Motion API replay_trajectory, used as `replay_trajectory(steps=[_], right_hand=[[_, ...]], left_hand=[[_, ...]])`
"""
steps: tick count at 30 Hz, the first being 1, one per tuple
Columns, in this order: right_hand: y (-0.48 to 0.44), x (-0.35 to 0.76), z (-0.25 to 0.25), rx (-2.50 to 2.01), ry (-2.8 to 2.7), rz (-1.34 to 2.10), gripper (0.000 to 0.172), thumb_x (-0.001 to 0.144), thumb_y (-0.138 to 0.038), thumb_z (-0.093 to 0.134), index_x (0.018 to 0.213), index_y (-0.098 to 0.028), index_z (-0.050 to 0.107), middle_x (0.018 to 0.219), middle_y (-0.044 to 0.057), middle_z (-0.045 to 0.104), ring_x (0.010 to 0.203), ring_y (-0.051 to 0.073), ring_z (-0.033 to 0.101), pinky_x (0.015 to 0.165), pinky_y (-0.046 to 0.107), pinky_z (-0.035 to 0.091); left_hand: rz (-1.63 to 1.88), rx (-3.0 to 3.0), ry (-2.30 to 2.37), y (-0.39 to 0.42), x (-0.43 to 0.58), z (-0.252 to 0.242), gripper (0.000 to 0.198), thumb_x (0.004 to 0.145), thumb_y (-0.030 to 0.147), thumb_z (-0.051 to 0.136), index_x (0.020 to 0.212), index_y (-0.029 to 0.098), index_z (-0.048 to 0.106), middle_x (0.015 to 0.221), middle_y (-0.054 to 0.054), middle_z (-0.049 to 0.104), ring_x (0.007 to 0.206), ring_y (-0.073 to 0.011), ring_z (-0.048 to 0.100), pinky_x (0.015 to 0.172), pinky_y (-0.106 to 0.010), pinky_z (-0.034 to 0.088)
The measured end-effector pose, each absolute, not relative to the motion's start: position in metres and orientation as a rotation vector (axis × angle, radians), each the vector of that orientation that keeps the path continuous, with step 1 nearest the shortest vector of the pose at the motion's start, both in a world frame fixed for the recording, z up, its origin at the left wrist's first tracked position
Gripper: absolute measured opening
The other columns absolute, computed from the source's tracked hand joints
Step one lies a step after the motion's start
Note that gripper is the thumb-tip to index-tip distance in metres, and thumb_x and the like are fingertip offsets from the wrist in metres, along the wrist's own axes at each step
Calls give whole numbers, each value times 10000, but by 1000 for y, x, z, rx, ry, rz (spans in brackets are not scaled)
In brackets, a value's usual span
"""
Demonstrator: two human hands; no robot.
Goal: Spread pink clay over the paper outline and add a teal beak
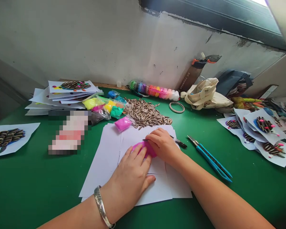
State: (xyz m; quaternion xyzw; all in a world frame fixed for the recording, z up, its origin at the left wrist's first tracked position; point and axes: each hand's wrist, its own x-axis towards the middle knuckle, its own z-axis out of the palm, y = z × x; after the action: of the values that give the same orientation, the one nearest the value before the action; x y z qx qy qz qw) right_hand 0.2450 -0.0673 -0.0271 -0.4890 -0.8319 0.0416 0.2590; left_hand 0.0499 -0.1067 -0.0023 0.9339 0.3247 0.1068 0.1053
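A flattened piece of pink modelling clay [150, 150] lies on white paper [105, 171]. My left hand [133, 171], with a silver bangle at the wrist, rests with fingers stretched over the clay's left side. At its upper right edge, my right hand [163, 144] pinches a small dark sunflower seed [145, 140], of which only the tip shows. Beyond the hands spreads a heap of striped sunflower seeds [145, 113]. A small bag of pink clay [123, 123] sits on the paper's top edge. Beside my right hand lies a black pen [180, 142].
Blue tweezers [212, 162] lie right of the paper. Bagged coloured clay [105, 106] and stacked seed pictures [71, 87] stand back left. More seed pictures [264, 127] lie right. A tape roll [176, 107], a cloth bag [205, 93] and a bottle [193, 73] are along the wall.
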Motion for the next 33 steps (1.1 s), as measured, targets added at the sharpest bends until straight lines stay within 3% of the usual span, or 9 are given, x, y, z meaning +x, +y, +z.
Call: replay_trajectory(steps=[9,17,26,33], right_hand=[[-62,241,-17,-1446,-2210,215,201,920,-107,490,797,-192,625,814,56,626,818,191,528,754,312,393],[-69,245,-24,-1328,-2195,101,196,934,-110,446,990,-202,611,863,68,658,831,210,533,764,335,402],[-71,246,-26,-1267,-2185,162,182,939,-117,479,930,-198,641,819,51,671,791,194,531,740,335,421],[-73,244,-22,-1291,-2139,186,201,947,-125,475,891,-213,647,868,59,665,832,194,541,746,333,437]], left_hand=[[263,2749,943,-106,50,2,506,883,382,616,1330,160,536,1415,-167,519,1366,-360,402,1119,-569,347],[274,2714,934,-108,49,7,455,885,399,609,1269,160,563,1370,-160,546,1362,-346,402,1135,-553,326],[304,2717,934,-112,48,7,491,911,393,579,1338,162,505,1420,-149,502,1387,-337,366,1148,-552,306],[345,2703,942,-109,49,2,496,855,369,663,1281,137,562,1368,-147,558,1349,-351,418,1132,-555,342]])
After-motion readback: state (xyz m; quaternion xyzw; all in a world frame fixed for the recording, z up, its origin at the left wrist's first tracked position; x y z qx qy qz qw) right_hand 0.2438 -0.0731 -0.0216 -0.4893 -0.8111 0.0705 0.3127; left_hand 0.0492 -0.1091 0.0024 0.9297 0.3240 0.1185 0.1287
